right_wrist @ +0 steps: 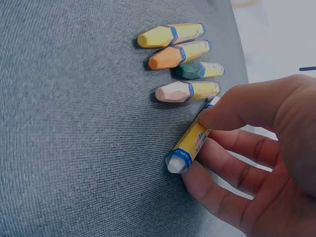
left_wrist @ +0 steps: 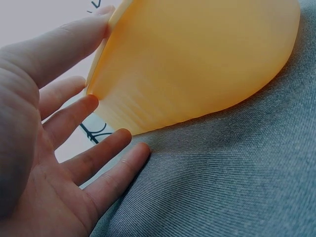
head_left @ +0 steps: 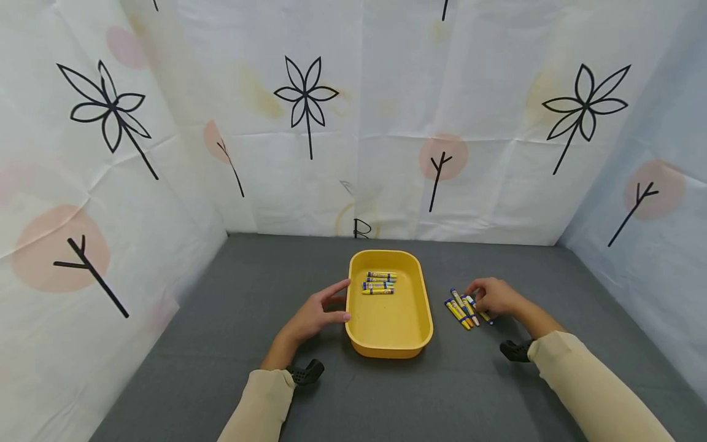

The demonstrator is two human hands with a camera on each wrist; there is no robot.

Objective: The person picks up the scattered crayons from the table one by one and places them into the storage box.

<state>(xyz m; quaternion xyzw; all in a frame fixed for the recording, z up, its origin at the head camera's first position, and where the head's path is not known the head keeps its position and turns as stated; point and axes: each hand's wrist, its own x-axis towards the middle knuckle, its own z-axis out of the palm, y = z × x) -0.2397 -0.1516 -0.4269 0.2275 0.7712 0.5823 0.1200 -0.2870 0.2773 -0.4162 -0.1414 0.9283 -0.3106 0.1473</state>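
My right hand (head_left: 495,297) pinches a white crayon (right_wrist: 188,144) in a yellow-and-blue wrapper between thumb and fingers, low over the grey cloth. Beside it, in the right wrist view, lie a yellow crayon (right_wrist: 157,37), an orange crayon (right_wrist: 165,58), a dark green crayon (right_wrist: 189,70) and a pale pink crayon (right_wrist: 174,92). To their left stands a yellow tray (head_left: 389,328) with several wrapped crayons (head_left: 378,291) lying in a row inside. At the tray's left side, my left hand (head_left: 310,317) touches the rim with fingers spread and fairly straight.
Grey cloth (head_left: 232,368) covers the tabletop. White fabric printed with flowers and twigs (head_left: 397,110) hangs at the back and along both sides. A dark strap device sits on each wrist.
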